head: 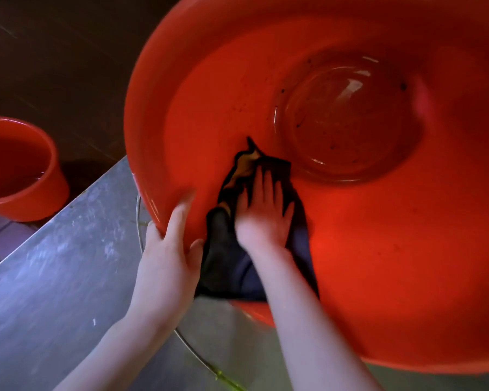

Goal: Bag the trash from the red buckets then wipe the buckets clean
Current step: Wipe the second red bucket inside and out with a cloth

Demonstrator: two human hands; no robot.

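Right hand (261, 214) flat on cloth (229, 266) — inside bucket (378, 249)

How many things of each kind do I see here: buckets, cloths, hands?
Red buckets: 2, near bucket and far bucket
Dark cloth: 1
Hands: 2, left hand and right hand
Metal table: 1
Total: 6

We hold the bucket (378, 249) tilted over the counter (54, 263), its mouth facing us. Our left hand (167, 255) grips its near rim. Our right hand (263, 215) lies flat, fingers straight, pressing a dark cloth (226, 263) against the inner wall. Dark specks dot the bucket's bottom. A second bucket (26, 170) stands on the floor (54, 66) past the counter's edge.
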